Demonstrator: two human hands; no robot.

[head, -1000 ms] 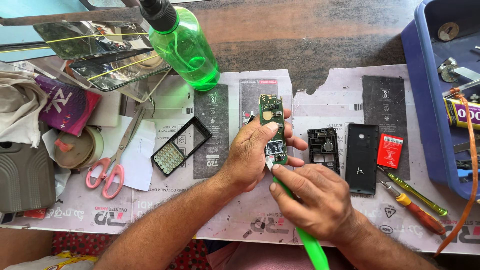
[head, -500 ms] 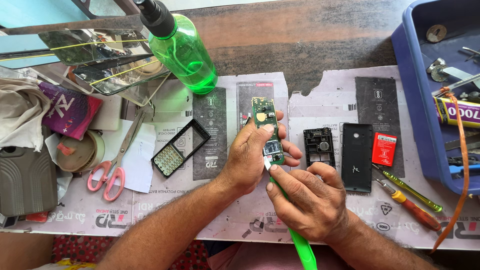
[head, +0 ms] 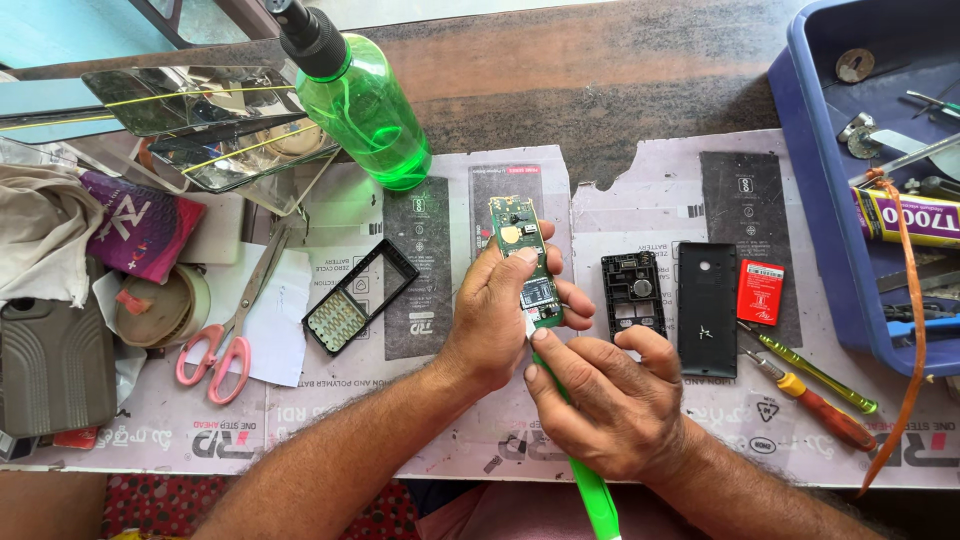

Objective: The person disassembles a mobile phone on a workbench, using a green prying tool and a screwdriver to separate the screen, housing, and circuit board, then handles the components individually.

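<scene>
My left hand [head: 497,315] holds a narrow green phone circuit board [head: 524,257] upright over the work mat, thumb across its middle. My right hand [head: 606,398] grips a bright green brush handle [head: 594,490] whose head meets the board's lower end; the bristles are hidden by my fingers. To the right lie a black phone inner frame [head: 631,292], a black back cover [head: 707,293] and a small red battery [head: 760,291]. Left of my hands lies a black front frame with a keypad [head: 359,297].
A green spray bottle [head: 362,103] stands at the back. Pink-handled scissors [head: 232,323], a tape roll [head: 160,307] and a mirror [head: 196,101] lie at the left. Two screwdrivers [head: 812,385] rest at the right beside a blue tray [head: 820,190] of tools.
My hands and the board stay together; the view has shifted slightly, and my right hand has moved a little along the board's lower end.
</scene>
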